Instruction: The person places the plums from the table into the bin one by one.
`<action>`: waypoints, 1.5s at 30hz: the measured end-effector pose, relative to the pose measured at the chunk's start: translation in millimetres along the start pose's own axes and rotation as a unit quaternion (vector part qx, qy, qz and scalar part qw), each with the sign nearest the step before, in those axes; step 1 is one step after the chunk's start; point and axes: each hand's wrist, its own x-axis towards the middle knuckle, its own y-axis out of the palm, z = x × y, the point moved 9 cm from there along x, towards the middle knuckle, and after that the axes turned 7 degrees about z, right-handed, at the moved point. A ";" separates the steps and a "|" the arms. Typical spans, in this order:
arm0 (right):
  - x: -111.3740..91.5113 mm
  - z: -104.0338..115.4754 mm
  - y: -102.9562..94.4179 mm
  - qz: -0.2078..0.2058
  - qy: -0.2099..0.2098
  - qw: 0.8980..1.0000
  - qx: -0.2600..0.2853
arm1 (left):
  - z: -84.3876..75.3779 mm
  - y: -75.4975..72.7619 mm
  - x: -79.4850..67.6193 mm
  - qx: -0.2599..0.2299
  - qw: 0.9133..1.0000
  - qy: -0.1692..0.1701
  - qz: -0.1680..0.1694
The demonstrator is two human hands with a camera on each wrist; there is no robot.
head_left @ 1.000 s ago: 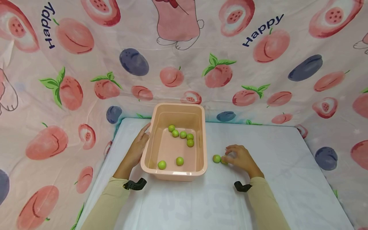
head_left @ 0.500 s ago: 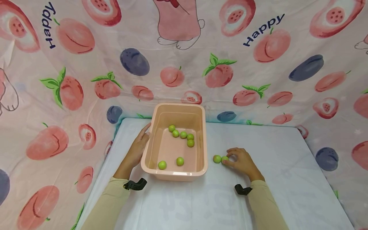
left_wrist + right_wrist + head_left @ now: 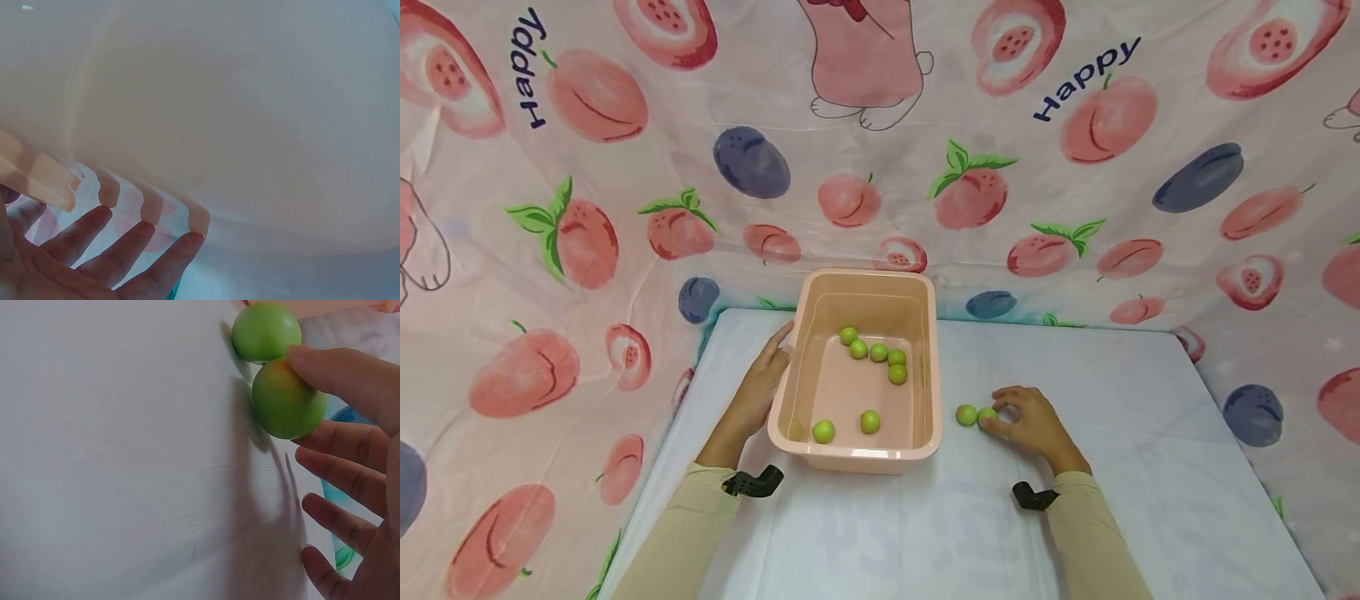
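Observation:
A peach-coloured plastic bin (image 3: 857, 454) holds several small round green fruits (image 3: 869, 422), some in a row near the back and a pair towards the front. My left hand (image 3: 758, 383) touches the bin's left side, its fingers fairly straight with the tips on the outer wall in the left wrist view. To the right of the bin, my right hand (image 3: 1030, 422) pinches a green fruit (image 3: 287, 400) with an orange flush between thumb and forefinger. Its other fingers are spread and hold nothing. A second green fruit (image 3: 266, 332) lies against the first on the bin side.
A white cloth covers the table (image 3: 1112, 392). Behind and on both sides hangs a fruit-printed curtain (image 3: 880, 150), close to the bin's far end. Black wrist mounts sit on both sleeves.
The right thumb and forefinger have closed in on the nearer loose fruit and now pinch it. The left hand, bin and fruits inside look the same.

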 end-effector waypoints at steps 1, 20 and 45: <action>-0.1 -0.2 -0.2 0.000 0.002 1.000 0.001 | 0.1 -0.1 0.0 0.001 1.000 -0.001 0.000; 8.8 10.0 -21.3 0.000 0.004 1.000 0.031 | -0.4 -0.2 0.3 0.007 1.000 -0.004 -0.004; 48.8 63.9 -78.2 -0.012 -0.046 0.999 0.004 | 0.5 -0.7 2.0 0.009 1.000 -0.004 -0.007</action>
